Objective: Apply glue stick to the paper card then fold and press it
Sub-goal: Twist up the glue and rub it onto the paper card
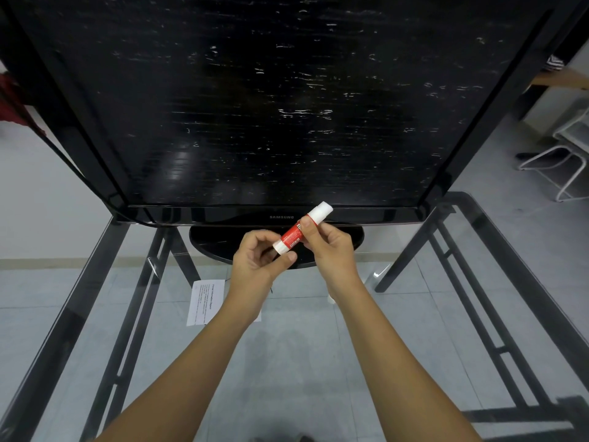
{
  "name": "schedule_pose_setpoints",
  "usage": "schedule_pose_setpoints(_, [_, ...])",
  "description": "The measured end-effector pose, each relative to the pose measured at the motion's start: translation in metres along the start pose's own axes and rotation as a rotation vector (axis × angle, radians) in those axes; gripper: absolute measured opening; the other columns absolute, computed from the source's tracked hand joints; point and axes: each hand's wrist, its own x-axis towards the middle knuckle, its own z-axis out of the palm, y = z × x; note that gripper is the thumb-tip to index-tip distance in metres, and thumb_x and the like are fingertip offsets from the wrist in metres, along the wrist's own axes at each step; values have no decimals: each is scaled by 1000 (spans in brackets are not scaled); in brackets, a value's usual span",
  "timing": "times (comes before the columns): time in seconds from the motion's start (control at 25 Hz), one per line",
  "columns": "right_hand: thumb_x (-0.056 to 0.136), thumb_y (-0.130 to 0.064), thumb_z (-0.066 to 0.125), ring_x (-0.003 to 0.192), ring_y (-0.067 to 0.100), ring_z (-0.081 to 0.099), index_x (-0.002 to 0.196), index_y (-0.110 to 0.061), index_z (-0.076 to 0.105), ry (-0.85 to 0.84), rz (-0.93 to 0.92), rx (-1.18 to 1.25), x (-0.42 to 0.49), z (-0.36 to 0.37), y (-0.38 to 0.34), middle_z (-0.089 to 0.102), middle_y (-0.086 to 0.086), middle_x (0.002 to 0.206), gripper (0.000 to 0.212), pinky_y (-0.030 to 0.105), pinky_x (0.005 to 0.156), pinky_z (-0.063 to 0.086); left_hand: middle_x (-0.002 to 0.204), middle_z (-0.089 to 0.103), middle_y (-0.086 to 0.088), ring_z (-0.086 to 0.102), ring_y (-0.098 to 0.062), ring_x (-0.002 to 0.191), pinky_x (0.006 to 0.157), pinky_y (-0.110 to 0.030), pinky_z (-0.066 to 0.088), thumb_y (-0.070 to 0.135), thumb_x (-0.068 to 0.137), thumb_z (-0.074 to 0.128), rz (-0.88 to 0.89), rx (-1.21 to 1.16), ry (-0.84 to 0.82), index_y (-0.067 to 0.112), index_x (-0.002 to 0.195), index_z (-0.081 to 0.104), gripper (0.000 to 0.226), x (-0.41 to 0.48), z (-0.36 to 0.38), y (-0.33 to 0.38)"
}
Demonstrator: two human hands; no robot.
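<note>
Both hands hold a red and white glue stick in the air above the glass table, tilted with its white cap end up and to the right. My left hand pinches the white lower end between thumb and fingers. My right hand wraps the red middle, thumb on top. A white paper card with printed text lies flat on the glass under my left forearm, which hides its right part.
A large black Samsung monitor stands on an oval base at the table's far side, just behind my hands. The glass table has black metal legs. A white chair frame stands at the right.
</note>
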Motion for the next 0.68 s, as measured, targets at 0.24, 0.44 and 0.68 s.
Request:
schedule_pose_setpoints(0.24, [70, -57, 61, 85, 5, 67, 75, -29, 70, 1, -16, 1, 1, -2, -1, 71, -8, 77, 30, 20, 78, 51, 72, 69, 1, 66, -12, 67, 66, -23, 53, 45, 81, 54, -256, -90, 2, 16, 91, 62, 31, 1, 3, 1])
schedule_pose_setpoints(0.44, [77, -49, 61, 89, 6, 67, 82, -27, 69, 2, 3, 0, 1, -2, -3, 71, -6, 84, 23, 19, 79, 51, 79, 67, 14, 64, -4, 80, 71, -16, 51, 13, 81, 67, -58, -34, 12, 19, 86, 61, 11, -1, 1, -1])
schedule_pose_setpoints(0.68, [78, -47, 62, 89, 9, 67, 82, -27, 70, -3, -13, -21, 0, 0, -6, 72, -4, 84, 22, 25, 84, 52, 100, 66, 13, 63, -8, 97, 78, -20, 52, 19, 79, 70, -31, 6, -35, 29, 100, 61, 25, -2, -3, -1])
